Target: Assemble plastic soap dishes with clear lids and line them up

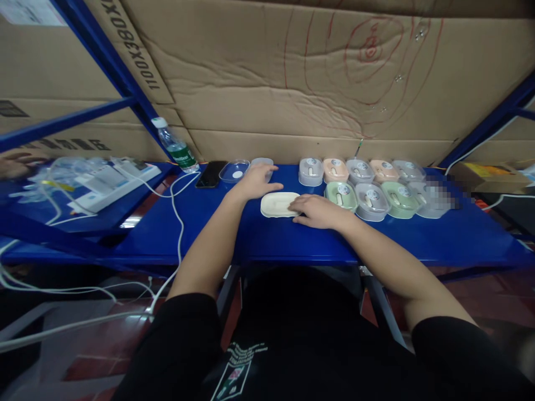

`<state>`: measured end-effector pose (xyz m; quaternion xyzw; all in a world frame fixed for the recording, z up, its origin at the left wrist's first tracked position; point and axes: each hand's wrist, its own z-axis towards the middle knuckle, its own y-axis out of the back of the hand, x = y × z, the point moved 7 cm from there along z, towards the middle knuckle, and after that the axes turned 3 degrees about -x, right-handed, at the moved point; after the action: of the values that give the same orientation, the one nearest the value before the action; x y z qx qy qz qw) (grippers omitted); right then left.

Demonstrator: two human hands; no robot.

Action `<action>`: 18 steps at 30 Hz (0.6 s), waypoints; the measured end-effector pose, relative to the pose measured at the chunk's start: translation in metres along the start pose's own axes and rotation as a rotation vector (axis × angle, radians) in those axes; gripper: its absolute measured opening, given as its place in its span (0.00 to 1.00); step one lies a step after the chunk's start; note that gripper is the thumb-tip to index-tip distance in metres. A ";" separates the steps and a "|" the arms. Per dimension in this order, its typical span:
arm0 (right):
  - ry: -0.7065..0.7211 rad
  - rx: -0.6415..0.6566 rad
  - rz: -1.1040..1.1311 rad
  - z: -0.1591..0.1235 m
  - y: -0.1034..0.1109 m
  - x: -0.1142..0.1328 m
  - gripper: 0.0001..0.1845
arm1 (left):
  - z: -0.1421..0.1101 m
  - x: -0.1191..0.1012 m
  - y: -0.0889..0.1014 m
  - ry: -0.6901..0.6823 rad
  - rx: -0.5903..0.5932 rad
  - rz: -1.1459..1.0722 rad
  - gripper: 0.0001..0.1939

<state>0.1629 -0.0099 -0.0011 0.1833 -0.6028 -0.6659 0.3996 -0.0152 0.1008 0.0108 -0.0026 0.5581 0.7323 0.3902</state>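
Observation:
A cream oval tray [276,204] with a shallow hollow lies flat on the blue table in front of me. My right hand [317,211] has its fingers over the tray's right end, with the thumb low at the front edge. Just behind the tray's left end, my left hand [256,181] is open, thumb and fingers apart. Its fingers partly cover a clear plastic lid [262,162]; whether they touch it I cannot tell. Left of that sits another clear lid [234,171] with a white round spot.
Two rows of lidded boxes in grey, peach and green [340,195] stand to the right. A dark phone [210,174] and a water bottle [178,147] are at the back left. A white cable [181,228] crosses the table. At far left, another person's hand [19,164] shows.

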 end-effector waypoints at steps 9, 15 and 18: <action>0.056 -0.178 -0.016 0.000 0.014 -0.004 0.27 | 0.000 0.054 0.001 0.205 -0.068 0.167 0.10; 0.007 -0.332 -0.042 -0.002 0.026 -0.006 0.44 | 0.005 0.040 0.023 0.280 -0.313 -0.391 0.18; -0.063 -0.442 -0.104 -0.005 0.038 -0.013 0.49 | 0.004 0.027 0.029 0.265 -0.336 -0.790 0.23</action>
<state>0.1862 -0.0012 0.0313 0.1011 -0.4440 -0.8068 0.3764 -0.0486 0.1177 0.0237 -0.3727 0.4327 0.6009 0.5592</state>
